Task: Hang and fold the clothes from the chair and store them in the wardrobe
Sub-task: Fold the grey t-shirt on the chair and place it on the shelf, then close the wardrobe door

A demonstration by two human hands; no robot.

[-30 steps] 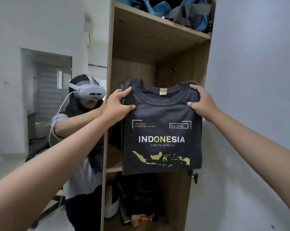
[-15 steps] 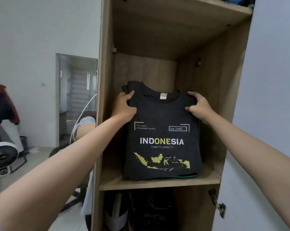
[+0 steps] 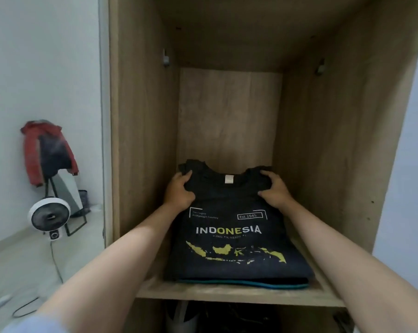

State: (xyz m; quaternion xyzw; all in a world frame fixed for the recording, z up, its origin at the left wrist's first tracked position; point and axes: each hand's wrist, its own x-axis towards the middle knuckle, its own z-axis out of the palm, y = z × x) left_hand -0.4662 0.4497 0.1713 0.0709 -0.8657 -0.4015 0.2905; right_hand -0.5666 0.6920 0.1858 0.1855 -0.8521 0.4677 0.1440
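A folded dark cotton T-shirt [image 3: 236, 236], printed "INDONESIA" with a yellow map, lies flat on the wood-grain shelf [image 3: 227, 293] of the wardrobe [image 3: 140, 116], centre frame. A teal edge shows beneath its front fold. The left hand [image 3: 179, 192] grips the left shoulder of the shirt, fingers curled into the fabric; the right hand [image 3: 275, 189] grips the right shoulder likewise. At middle left, a round white fan [image 3: 49, 216] stands on the floor below a red jacket [image 3: 48, 150].
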